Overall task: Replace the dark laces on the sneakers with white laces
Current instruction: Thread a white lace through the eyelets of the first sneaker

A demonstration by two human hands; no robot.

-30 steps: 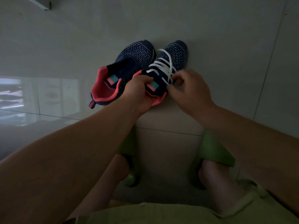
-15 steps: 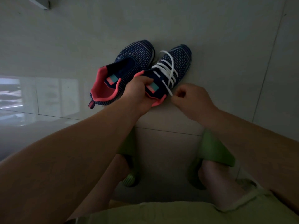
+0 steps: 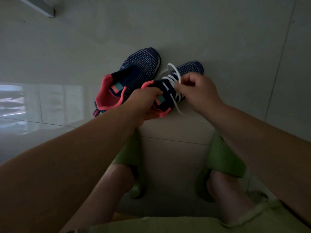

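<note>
The right sneaker [image 3: 188, 71] is lain heel toward the person, its long axis pointing away, and is gripped at the collar by the left hand [image 3: 146, 103]. The white lace [image 3: 173, 78] is pinched over the eyelets by the right hand [image 3: 198, 91], the nearer one. The left sneaker [image 3: 134, 76], lying just beside, is seen unlaced.

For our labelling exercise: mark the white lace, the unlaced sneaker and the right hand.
white lace [image 3: 170, 78], head view, crossed rows
unlaced sneaker [image 3: 143, 62], head view, knit toe
right hand [image 3: 199, 90], head view, back of hand

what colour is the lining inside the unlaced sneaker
Coral pink, around the collar and inside the unlaced sneaker; the head view, the only one, shows it.
</note>
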